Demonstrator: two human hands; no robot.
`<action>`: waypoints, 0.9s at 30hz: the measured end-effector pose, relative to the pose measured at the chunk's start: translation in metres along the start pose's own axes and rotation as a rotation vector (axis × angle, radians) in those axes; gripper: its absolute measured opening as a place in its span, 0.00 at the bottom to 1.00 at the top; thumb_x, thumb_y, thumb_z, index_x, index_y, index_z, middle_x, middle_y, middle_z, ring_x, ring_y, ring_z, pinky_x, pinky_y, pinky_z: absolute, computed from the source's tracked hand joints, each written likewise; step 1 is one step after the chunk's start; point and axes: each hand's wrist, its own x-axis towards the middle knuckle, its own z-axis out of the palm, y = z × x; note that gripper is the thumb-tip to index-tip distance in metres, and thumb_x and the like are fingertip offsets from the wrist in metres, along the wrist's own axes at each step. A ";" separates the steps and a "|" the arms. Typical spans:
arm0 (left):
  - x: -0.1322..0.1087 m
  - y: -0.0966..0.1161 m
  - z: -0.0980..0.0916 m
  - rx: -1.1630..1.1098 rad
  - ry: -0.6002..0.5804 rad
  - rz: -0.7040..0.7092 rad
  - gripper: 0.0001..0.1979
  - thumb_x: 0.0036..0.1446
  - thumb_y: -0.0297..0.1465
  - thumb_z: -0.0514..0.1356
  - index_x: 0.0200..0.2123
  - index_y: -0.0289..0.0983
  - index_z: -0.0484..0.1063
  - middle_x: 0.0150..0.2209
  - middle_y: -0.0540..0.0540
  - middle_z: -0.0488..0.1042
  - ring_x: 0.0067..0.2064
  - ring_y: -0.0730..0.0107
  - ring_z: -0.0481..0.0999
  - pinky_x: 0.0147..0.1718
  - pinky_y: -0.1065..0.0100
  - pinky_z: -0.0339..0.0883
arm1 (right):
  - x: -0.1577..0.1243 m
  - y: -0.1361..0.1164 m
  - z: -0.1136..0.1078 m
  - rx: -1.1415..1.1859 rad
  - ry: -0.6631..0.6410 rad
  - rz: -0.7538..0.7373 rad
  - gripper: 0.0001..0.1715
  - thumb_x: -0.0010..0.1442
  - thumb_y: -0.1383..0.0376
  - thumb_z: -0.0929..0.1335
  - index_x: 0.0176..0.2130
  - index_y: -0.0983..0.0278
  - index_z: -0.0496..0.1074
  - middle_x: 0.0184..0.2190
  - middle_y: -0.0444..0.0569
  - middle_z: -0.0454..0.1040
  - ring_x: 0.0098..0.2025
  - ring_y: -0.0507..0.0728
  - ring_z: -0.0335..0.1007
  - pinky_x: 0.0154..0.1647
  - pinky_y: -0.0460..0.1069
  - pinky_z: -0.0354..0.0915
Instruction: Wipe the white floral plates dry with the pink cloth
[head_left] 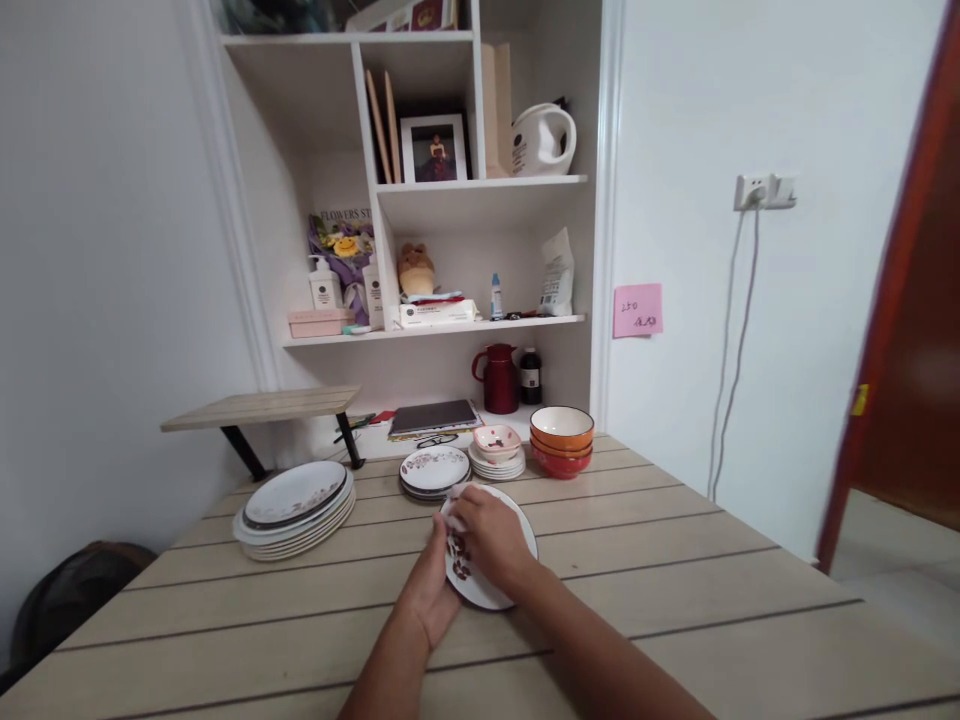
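Observation:
A white plate with a dark rim and a brown floral pattern is tilted up over the table in front of me. My left hand grips its left edge, thumb on the near face and the other fingers behind it. Across the plate's upper left face lies my right hand, its fingers bunched on a crumpled white tissue or cloth pressed to the surface. Just behind stands a short stack of floral plates.
A taller stack of plates stands at the left beside a small raised shelf. Small dishes and orange and red bowls are stacked at the back. A red jug and a laptop lie beyond, under wall shelves.

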 end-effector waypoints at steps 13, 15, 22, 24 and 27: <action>0.011 0.003 -0.013 -0.036 -0.030 0.087 0.28 0.60 0.46 0.52 0.56 0.34 0.68 0.51 0.36 0.76 0.56 0.55 0.71 0.59 0.54 0.58 | -0.018 0.025 -0.004 0.139 -0.062 0.050 0.10 0.55 0.63 0.67 0.40 0.58 0.72 0.43 0.46 0.73 0.38 0.55 0.69 0.34 0.46 0.55; 0.011 0.004 -0.013 -0.023 -0.045 0.075 0.28 0.60 0.45 0.53 0.58 0.35 0.67 0.52 0.36 0.75 0.57 0.54 0.71 0.59 0.53 0.58 | -0.019 0.036 -0.005 0.168 -0.029 0.152 0.12 0.55 0.63 0.68 0.42 0.58 0.71 0.42 0.45 0.72 0.38 0.54 0.69 0.34 0.46 0.55; 0.002 0.009 0.000 0.039 -0.003 0.046 0.33 0.56 0.49 0.55 0.60 0.37 0.63 0.55 0.37 0.73 0.58 0.53 0.70 0.58 0.53 0.58 | -0.012 0.049 0.004 0.292 0.125 0.306 0.22 0.54 0.67 0.69 0.50 0.58 0.69 0.47 0.48 0.73 0.44 0.57 0.69 0.41 0.47 0.59; 0.000 0.009 0.003 0.054 -0.013 0.048 0.33 0.56 0.49 0.55 0.60 0.37 0.63 0.55 0.38 0.73 0.58 0.54 0.70 0.59 0.54 0.58 | -0.008 0.045 0.007 0.291 0.181 0.342 0.22 0.55 0.67 0.68 0.50 0.58 0.69 0.47 0.49 0.73 0.45 0.58 0.70 0.42 0.48 0.60; -0.001 0.007 0.007 0.071 -0.037 0.046 0.31 0.58 0.48 0.55 0.60 0.37 0.64 0.54 0.38 0.74 0.57 0.56 0.71 0.59 0.56 0.58 | -0.003 0.036 0.005 0.325 0.242 0.325 0.23 0.55 0.67 0.68 0.51 0.58 0.69 0.49 0.50 0.72 0.48 0.59 0.69 0.45 0.49 0.60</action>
